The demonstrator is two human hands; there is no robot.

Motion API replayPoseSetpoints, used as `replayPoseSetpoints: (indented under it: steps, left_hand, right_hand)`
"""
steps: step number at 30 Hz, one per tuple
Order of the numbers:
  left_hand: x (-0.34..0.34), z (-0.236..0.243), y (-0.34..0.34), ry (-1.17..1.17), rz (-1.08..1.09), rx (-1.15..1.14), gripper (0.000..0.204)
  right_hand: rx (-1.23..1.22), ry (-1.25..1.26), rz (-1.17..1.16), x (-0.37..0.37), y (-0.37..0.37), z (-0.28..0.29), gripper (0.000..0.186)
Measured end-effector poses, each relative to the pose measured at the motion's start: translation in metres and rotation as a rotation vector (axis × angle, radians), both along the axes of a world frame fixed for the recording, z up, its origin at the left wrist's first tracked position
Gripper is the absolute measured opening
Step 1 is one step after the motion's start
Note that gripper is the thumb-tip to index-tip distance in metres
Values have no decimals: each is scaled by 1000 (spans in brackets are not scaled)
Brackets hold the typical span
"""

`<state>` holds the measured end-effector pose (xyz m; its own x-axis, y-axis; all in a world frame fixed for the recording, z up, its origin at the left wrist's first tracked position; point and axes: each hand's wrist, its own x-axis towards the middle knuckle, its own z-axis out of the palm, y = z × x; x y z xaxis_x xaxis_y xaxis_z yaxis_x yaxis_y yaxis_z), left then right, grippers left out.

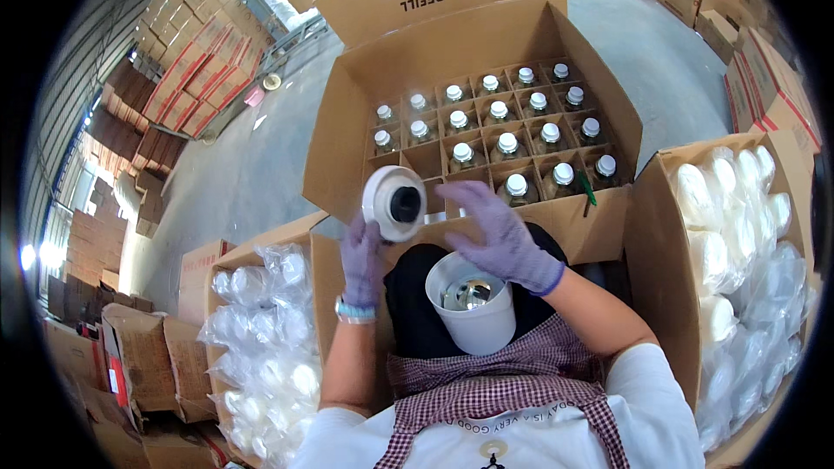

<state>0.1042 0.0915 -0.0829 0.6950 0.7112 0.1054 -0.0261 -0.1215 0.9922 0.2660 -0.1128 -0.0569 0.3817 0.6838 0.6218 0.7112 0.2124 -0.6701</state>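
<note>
White round part with a black centre is up at eleven o'clock from the person's lap, held in the left hand, whose gloved fingers are curled around its rim near seven o'clock. Just beside it, at twelve o'clock from the lap, I see the gloved right hand hanging with its fingers spread apart. White container and all, a silvery rounded vessel sits in the lap. Beyond, at twelve o'clock, stands a divided carton of white-capped bottles, a slim green object at its near edge. Plastic-wrapped white pieces fill boxes at nine and three o'clock.
</note>
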Motion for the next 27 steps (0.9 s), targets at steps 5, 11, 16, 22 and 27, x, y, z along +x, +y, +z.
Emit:
replayPoseSetpoints:
  steps: [5,11,16,22,27]
  left_hand:
    - [-27,44,-112,-419,-273,-429,62]
    - [-40,41,-125,-112,13,226,68]
    - [-49,45,-123,-194,-31,10,78]
    - [-42,50,-132,-156,-14,190,71]
    - [-36,62,-149,-117,26,389,65]
  right_hand:
    - [-19,-167,80,-23,10,10,65]
    - [-704,476,293,-27,-4,26,37]
    - [113,-135,-142,-52,-20,44,37]
    - [-121,-263,-50,-47,-24,32,55]
    - [57,194,-114,-63,-35,39,51]
